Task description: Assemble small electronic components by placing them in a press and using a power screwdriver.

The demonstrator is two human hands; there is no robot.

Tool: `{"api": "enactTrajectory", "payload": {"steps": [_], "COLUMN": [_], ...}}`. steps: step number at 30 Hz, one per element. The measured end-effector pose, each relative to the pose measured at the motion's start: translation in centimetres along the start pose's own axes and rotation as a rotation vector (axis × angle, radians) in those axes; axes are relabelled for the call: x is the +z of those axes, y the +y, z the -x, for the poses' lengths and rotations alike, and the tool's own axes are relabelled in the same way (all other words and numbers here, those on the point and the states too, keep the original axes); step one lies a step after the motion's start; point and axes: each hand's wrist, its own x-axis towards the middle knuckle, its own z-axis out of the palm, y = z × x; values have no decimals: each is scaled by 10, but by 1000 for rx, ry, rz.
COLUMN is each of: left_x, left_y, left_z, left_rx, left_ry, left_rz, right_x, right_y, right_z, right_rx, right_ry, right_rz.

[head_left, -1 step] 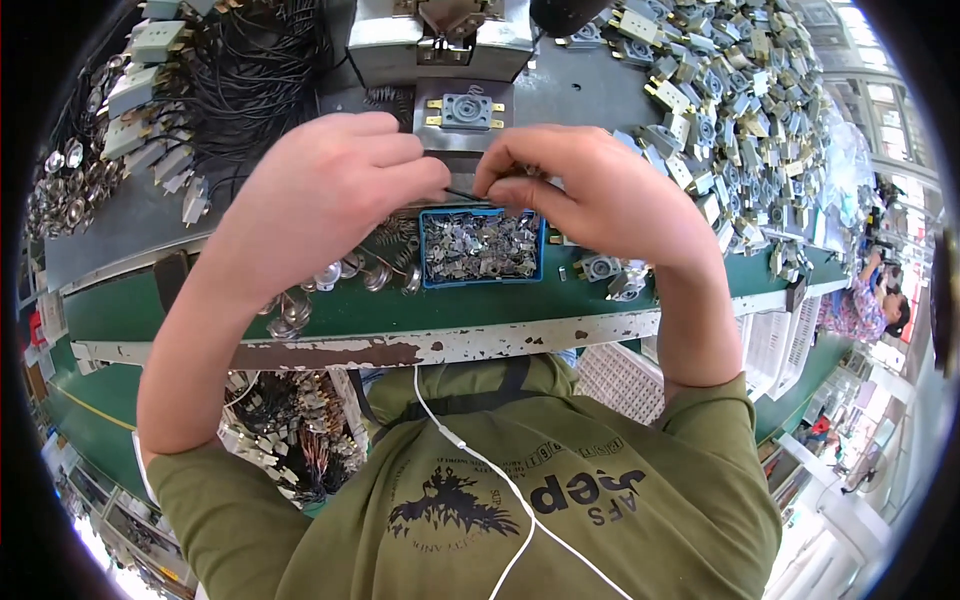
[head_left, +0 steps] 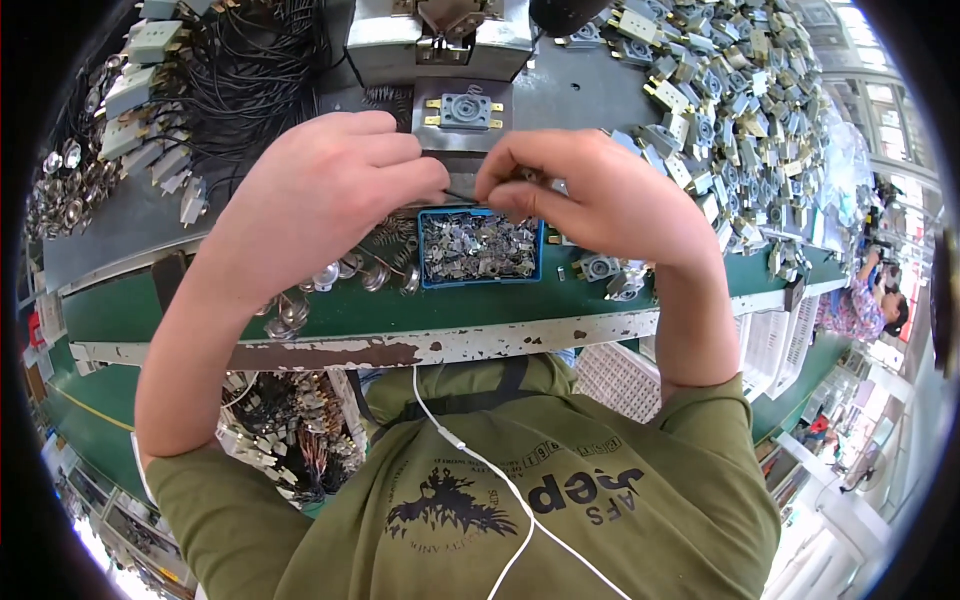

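Note:
My left hand [head_left: 335, 195] and my right hand [head_left: 590, 190] face each other over the far edge of a blue tray [head_left: 424, 250] of small metal clips. Between their pinched fingertips runs a short, thin dark wire [head_left: 460, 195], and both hands seem to grip it. Something small shows inside the curl of my right fingers, too hidden to name. Just beyond the hands, a grey switch housing [head_left: 465, 111] with brass terminals lies on the metal plate of a bench press [head_left: 440, 50]. A small coil spring touches its far edge.
Many grey housings [head_left: 720, 110] are heaped at the right. Black cables [head_left: 255, 85] with plugs lie at the left, beside shiny round metal parts [head_left: 75, 195]. Loose springs and round parts sit left of the tray. The bench's worn front edge [head_left: 480, 345] runs before me.

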Motion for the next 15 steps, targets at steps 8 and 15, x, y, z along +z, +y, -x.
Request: {"api": "enactTrajectory", "payload": {"steps": [8,15], "left_x": [12,3], "left_y": [5,4], "left_z": [-2,2], "left_rx": [-84,-63], "left_ry": [67,-13], "left_rz": [126,47], "right_x": [57,31], "right_y": [12,3], "right_z": [17,12], "right_rx": [96,261], "right_ry": [562,279], "right_rz": [-1070,-580]}}
